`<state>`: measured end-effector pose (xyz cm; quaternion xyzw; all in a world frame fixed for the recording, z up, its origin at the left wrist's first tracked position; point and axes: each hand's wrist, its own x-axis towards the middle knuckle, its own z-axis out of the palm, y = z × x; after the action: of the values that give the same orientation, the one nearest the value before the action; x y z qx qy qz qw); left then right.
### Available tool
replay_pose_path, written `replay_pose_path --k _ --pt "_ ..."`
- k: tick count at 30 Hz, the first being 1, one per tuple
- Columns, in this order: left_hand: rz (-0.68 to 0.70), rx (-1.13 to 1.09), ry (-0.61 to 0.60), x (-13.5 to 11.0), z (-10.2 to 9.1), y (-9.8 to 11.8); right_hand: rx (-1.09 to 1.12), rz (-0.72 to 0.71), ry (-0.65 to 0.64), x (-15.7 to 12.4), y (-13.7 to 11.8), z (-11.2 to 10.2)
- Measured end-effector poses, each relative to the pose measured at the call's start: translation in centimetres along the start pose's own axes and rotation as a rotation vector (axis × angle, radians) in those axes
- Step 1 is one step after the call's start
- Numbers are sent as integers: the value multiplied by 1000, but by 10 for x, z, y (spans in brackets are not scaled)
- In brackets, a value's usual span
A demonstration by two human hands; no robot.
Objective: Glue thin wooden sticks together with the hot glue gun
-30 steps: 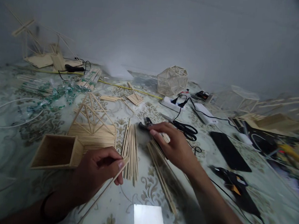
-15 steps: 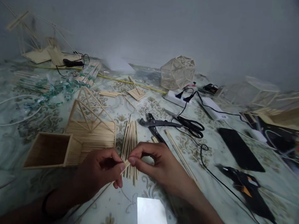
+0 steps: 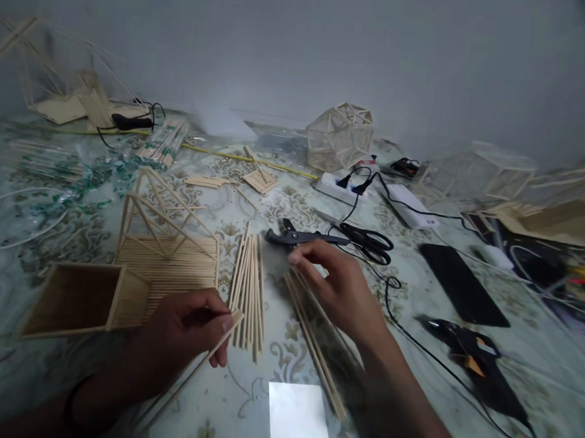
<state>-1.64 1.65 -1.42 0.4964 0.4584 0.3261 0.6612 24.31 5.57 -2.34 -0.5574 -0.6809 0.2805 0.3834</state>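
My left hand (image 3: pixel 189 332) is closed, pinching one end of thin wooden sticks (image 3: pixel 229 331) between thumb and fingers; they slant down to the lower left. Farther right, my right hand (image 3: pixel 338 282) has thumb and forefinger pinched together near the black pliers (image 3: pixel 282 234). From its fingertips a thin wooden stick (image 3: pixel 323 308) runs down to the right, partly hidden by the hand. Beside it lie other loose sticks (image 3: pixel 320 361). A fanned bundle of sticks (image 3: pixel 250 289) rests between the hands. Left of it stands a stick-built model (image 3: pixel 170 247) with an open box (image 3: pixel 121 300).
Black-handled scissors (image 3: pixel 371 243), a black phone-like slab (image 3: pixel 463 284) and a corded glue gun (image 3: pixel 482 366) lie to the right. A power strip (image 3: pixel 339 189) and a round stick frame (image 3: pixel 341 139) stand farther back. A bright white rectangle (image 3: pixel 298 419) is at the front.
My right hand has left the stick ends at my left hand and moved up and right to the loose sticks. My left hand still pinches its sticks. The view has shifted slightly.
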Motion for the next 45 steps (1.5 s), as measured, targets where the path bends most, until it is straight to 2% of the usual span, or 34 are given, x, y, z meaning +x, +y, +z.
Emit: replay_pose_path --k 3,7,9,13,17,24,31,40,45 --pt "-15 -44 -33 0 -1 -6 145 -95 -108 -3 -8 2" --pt "-60 -159 -158 -3 -3 -8 501 -32 -435 -15 -24 16" --pt "-101 -144 -189 -5 -2 -3 602 -13 -497 -20 -29 24" --pt "-152 -175 -235 -9 -1 7 676 -23 -495 -25 -33 34" --pt "-200 -237 -257 -10 1 8 685 -38 -485 -24 -34 35" --pt "-232 -265 -219 -10 1 0 500 -131 -455 -27 -37 30" --pt "-230 -212 -191 -11 3 4 358 -210 -473 -29 -42 25" --pt "-124 -326 -240 -9 -2 -1 569 -175 -322 -29 -40 37" --pt "-97 -373 -251 -9 -2 -2 536 -206 -308 -30 -41 37"
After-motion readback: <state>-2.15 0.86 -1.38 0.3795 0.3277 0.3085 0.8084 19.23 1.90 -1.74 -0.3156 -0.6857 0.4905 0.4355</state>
